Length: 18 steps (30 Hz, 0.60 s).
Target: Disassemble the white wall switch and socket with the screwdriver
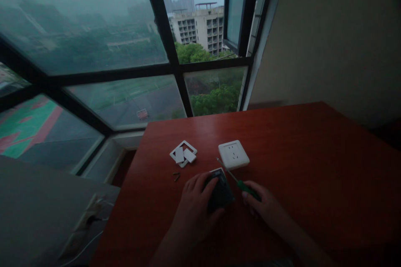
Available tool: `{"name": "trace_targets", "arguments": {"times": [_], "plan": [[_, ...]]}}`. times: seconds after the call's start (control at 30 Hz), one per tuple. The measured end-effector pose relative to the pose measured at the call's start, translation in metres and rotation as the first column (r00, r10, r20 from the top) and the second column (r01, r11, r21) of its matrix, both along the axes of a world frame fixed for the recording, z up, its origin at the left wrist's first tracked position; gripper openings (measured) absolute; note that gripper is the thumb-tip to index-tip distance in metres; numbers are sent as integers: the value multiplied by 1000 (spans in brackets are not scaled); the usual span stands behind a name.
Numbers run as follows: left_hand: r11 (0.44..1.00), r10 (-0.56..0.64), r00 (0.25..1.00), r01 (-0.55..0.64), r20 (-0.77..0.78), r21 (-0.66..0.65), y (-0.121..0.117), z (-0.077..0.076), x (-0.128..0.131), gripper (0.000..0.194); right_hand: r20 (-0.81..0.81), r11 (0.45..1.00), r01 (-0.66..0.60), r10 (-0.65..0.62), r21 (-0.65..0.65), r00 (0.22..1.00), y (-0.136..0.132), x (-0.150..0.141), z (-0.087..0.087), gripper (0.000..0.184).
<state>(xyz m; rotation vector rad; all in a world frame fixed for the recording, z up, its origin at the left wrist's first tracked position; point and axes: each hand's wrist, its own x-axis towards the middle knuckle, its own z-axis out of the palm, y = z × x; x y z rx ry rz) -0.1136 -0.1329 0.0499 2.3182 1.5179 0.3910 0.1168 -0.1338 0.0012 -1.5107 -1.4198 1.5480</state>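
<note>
Two bare hands work over the red-brown bench (282, 142). The left hand (199, 200) has its grip closed on a dark box (222, 194), fingers over the far left part and thumb at the near edge. A pale strip shows along the far edge of the box. Whether the box rests on the bench or is lifted a little, I cannot tell.

The right hand (260, 203) has its grip clamped on the green handle of a screwdriver (247, 190), just right of the box. The metal shaft slants away and to the left, its tip near the left side of a white socket (234, 154); whether shaft and socket touch is unclear. The socket lies face up beyond the box, slots showing.

Left of the socket, and apart from it, a square white frame (191, 147) lies on the bench. Two white plates, one on the left (179, 155) and one on the right (189, 155), lie across it, partly covering its opening. Two small screws (177, 176) lie nearer the left hand, just below the frame in view.

Past the bench stands a dark-barred window (172, 66), with a plain wall (316, 46) to its right.
</note>
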Motion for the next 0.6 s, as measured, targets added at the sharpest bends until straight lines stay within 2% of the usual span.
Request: {"name": "trace_targets", "arguments": {"times": [0.23,0.6], "plan": [[1000,-19,1000,19,-21,-23,4,1,-1,80,9,1000,4,-4,25,1000,-1,-1,2,36],[999,29,997,-28,65,-18,8,-6,2,88,-31,1000,21,-21,19,999,-1,-2,1,36]]}}
